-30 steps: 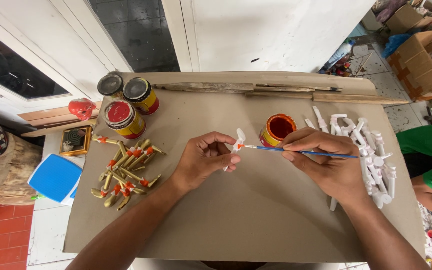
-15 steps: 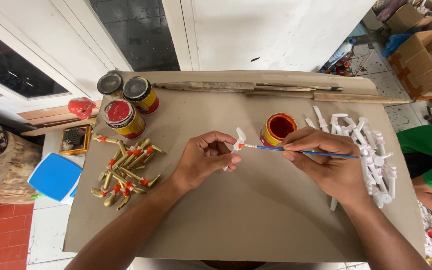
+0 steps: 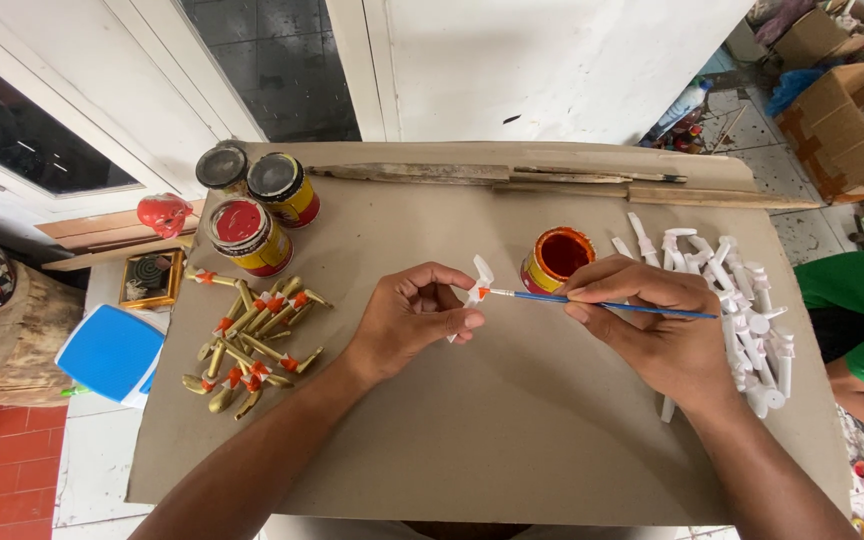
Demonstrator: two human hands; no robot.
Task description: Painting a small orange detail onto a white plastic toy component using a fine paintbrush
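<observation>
We are mid-stroke on the painting step: our left hand (image 3: 407, 325) has its fingers curled shut around a small white piece (image 3: 477, 283), pinching it up off the board (image 3: 512, 440) with thumb and fingertips, and our right hand (image 3: 652, 325) grips a thin blue brush (image 3: 602, 303) in a pencil hold, fingers closed tight on the shaft. The brush tip meets the piece right where a spot of orange already shows, so we judge the orange band is being laid on now. The piece sits in the air between our two hands, just left of the open orange tin (image 3: 557, 258). To the right lies the heap of bare white pieces (image 3: 742, 320), to the left the finished gold ones (image 3: 252, 340) with orange marks, beside three more tins (image 3: 252, 205). The next move, as we see it, calls for a slow roll of the piece in the left fingertips so the tip can carry colour round it, with a light touch to keep orange off the white blades, and perhaps a dip in the tin close by. Set against the frame a second ago, almost nothing differs: both hands, the brush and the piece keep the same places, so the stroke is a small, patient one.
</observation>
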